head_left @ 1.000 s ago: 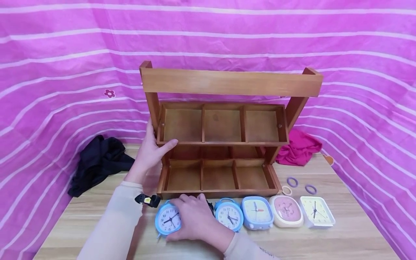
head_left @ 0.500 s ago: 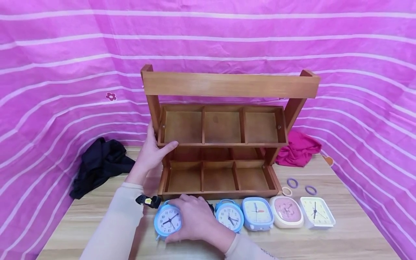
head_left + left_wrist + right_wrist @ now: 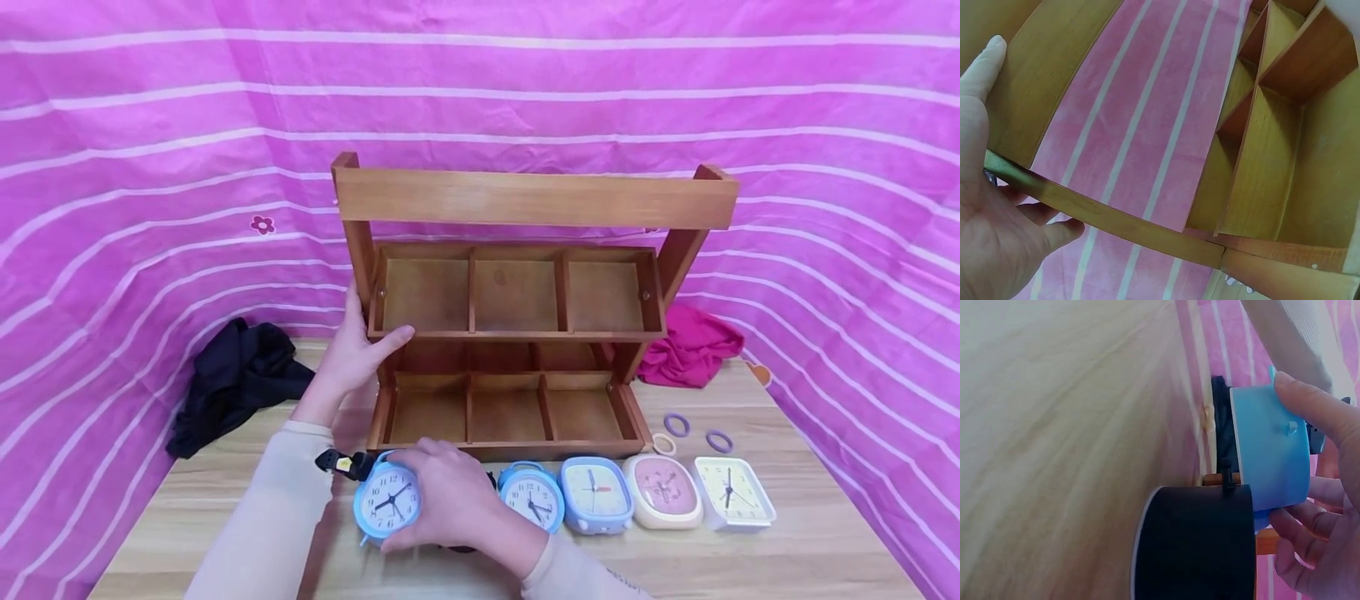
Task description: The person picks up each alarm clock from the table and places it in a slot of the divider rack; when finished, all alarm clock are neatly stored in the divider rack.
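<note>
the blue clock (image 3: 388,500) is at the left end of the row, in front of the rack (image 3: 516,296); you can't tell from here if it is clear of the worktop (image 3: 817,517). your right hand (image 3: 453,504) has its fingers clamped on the clock, thumb on the near side, the others on the far side. the step in hand looks like picking it up; your next move likely calls for a firm hold and a straight lift, past your wrist strap (image 3: 343,463), which sits close to its rim.

your left hand (image 3: 356,354) has its fingers clamped on the rack's left end, seemingly to steady it.

the head view gives you the dial but mostly hides the black clock (image 3: 1194,544); the right wrist view shows that body plainly, just beside the one you hold, so mind it. the left wrist view shows your fingertips (image 3: 1065,232) curled behind the upright, out of sight from above.

further right stand the second round clock (image 3: 532,500), the square clock (image 3: 596,493), the pink clock (image 3: 663,490) and the white clock (image 3: 733,492), with three rings behind, a purple one (image 3: 687,433) among them.
</note>
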`<state>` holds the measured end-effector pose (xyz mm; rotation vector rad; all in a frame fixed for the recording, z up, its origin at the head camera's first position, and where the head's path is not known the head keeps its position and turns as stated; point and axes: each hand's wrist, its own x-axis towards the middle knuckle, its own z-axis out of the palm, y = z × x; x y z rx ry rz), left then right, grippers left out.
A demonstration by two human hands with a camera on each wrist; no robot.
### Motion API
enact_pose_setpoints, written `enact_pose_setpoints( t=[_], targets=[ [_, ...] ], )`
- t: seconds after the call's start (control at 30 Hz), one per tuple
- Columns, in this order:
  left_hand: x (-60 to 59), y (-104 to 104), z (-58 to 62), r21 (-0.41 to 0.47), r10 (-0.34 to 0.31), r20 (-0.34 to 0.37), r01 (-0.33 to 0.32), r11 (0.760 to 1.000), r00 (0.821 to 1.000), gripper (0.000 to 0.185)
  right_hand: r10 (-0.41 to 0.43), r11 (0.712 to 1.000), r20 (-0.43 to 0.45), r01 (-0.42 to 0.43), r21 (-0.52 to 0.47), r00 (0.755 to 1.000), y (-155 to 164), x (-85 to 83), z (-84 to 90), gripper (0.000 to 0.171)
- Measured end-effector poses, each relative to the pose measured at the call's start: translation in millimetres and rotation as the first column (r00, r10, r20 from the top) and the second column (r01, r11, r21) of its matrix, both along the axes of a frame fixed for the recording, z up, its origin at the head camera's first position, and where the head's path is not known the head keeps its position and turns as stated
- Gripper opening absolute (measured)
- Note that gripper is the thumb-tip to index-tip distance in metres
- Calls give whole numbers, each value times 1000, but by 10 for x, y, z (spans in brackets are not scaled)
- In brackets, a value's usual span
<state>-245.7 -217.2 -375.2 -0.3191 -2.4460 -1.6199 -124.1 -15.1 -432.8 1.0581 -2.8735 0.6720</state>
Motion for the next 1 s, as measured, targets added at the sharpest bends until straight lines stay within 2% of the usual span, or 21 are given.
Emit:
enact_pose_setpoints(
  t=[0.23,0.4,0.5,0.73,1.0],
  targets=[
    [-34,14,-8,1,-25,-11,25,1000,1000,110,-7,998,88,12,-60,996,29,-13,56,92],
    [-11,-1,-4,-18,-2,9,2,1000,1000,113,-16,996,128,27,-88,992,78,-55,113,90],
    [-5,-15,-9,-25,6,14,-5,1000,1000,113,-49,994,133,61,-88,990,115,-122,152,90],
    [218,85,272,32,-45,27,44,999,999,108,-104,990,117,114,-77,988,207,-371,254,90],
    [237,88,313,38,-58,32,57,998,998,105,-127,986,122,138,-89,984,235,-640,369,88]
  ],
)
